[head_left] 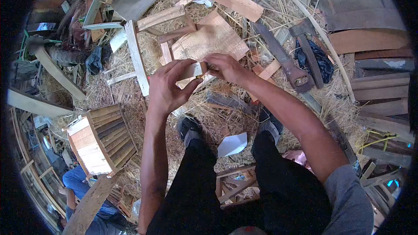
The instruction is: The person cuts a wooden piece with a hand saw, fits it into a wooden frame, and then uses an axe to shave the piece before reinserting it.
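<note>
A small pale wooden block (190,71) is held up in front of me. My left hand (167,85) is closed around it, fingers above and thumb below. At the block's right end my right hand (226,68) has its fingers pinched together; what they hold is too small to make out. Below the hands, on the straw, lies a wide wooden board (213,37). To its left stands a wooden frame (137,58) of nailed slats.
A handsaw (285,61) and a hammer-like tool (308,52) lie at the right. A slatted wooden crate (102,141) stands at the left, near a person in blue jeans (93,206). White paper (233,145) lies between my shoes. Planks (381,89) are stacked far right.
</note>
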The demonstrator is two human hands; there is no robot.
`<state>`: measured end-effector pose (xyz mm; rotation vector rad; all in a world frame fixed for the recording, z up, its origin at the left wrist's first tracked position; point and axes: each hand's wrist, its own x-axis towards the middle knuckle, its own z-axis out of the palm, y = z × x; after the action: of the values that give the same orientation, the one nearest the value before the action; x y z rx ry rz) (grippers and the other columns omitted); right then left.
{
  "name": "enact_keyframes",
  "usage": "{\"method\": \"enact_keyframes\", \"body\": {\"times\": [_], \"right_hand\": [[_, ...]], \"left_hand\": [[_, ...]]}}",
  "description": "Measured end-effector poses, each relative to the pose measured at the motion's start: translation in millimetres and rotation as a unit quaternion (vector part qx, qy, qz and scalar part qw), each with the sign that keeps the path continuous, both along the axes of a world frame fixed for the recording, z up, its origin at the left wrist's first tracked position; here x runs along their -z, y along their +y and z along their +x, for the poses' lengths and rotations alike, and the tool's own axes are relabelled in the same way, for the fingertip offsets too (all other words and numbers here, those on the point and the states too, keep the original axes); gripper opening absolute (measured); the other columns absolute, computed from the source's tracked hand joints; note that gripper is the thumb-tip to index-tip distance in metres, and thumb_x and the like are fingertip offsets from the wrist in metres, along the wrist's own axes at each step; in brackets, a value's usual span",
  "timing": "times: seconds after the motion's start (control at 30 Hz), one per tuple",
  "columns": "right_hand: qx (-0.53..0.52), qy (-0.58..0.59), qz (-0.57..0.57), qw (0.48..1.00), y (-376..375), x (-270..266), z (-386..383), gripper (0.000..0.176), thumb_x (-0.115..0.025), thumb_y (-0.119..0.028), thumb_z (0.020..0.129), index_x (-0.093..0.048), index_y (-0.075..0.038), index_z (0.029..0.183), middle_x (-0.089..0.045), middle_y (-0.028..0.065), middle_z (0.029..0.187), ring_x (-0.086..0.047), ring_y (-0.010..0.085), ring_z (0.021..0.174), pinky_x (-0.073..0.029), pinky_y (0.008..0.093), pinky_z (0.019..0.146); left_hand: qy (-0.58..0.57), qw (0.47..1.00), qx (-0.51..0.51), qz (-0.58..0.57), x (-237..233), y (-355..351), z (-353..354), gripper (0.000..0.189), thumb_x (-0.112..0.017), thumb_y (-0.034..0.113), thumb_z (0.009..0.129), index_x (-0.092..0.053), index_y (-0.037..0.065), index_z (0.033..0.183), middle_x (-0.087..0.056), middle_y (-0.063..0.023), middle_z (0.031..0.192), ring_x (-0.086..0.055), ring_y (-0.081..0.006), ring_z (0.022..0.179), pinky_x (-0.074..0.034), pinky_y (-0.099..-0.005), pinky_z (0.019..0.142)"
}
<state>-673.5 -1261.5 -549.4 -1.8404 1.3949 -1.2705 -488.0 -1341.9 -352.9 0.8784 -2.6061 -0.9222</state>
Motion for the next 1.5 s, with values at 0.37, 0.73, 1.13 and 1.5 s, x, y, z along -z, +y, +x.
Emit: {"method": "enact_keyframes", "body": {"times": [0.37,0.73,1.13,1.5], "right_hand": [[-0.002,0.004,0.011,1.0,-0.8,-1.5,-0.2,0.042,-0.075,-0.005,0.077,-0.065,0.001,0.117,-0.068,0.0198,0.114,-0.067,0.037,0.107,-0.054,0.0426,0.093],[0.001,0.044,0.005,0.999,-1.6,-3.4,0.1,0.043,-0.075,-0.009,0.077,-0.065,0.002,0.117,-0.067,0.0204,0.115,-0.065,0.0376,0.11,-0.052,0.0443,0.096],[-0.002,0.007,0.022,1.0,-0.3,-5.8,1.9,0.046,-0.076,-0.007,0.075,-0.064,0.003,0.117,-0.067,0.0204,0.114,-0.064,0.039,0.109,-0.052,0.0452,0.096],[0.013,0.007,0.011,1.0,-0.3,2.9,1.1,0.042,-0.076,-0.001,0.077,-0.067,0.001,0.118,-0.068,0.0197,0.116,-0.066,0.0346,0.11,-0.053,0.0406,0.096]], "left_hand": [[0.001,1.0,0.0,-0.003,1.7,-1.3,1.8,0.043,-0.087,0.019,0.075,-0.07,0.004,0.112,-0.072,-0.0137,0.103,-0.072,-0.0283,0.092,-0.057,-0.0372,0.081],[-0.01,1.0,-0.002,0.0,1.5,-2.3,0.9,0.044,-0.087,0.019,0.074,-0.07,0.006,0.112,-0.073,-0.0137,0.103,-0.072,-0.0288,0.094,-0.057,-0.0375,0.081],[-0.015,1.0,0.012,0.002,0.4,-2.4,3.3,0.047,-0.086,0.019,0.075,-0.069,0.009,0.117,-0.072,-0.0127,0.101,-0.072,-0.0286,0.092,-0.057,-0.0375,0.08],[0.006,1.0,-0.015,0.021,5.1,-0.8,5.9,0.046,-0.089,0.022,0.074,-0.072,0.006,0.114,-0.074,-0.0119,0.101,-0.073,-0.0249,0.093,-0.058,-0.0358,0.081]]}}
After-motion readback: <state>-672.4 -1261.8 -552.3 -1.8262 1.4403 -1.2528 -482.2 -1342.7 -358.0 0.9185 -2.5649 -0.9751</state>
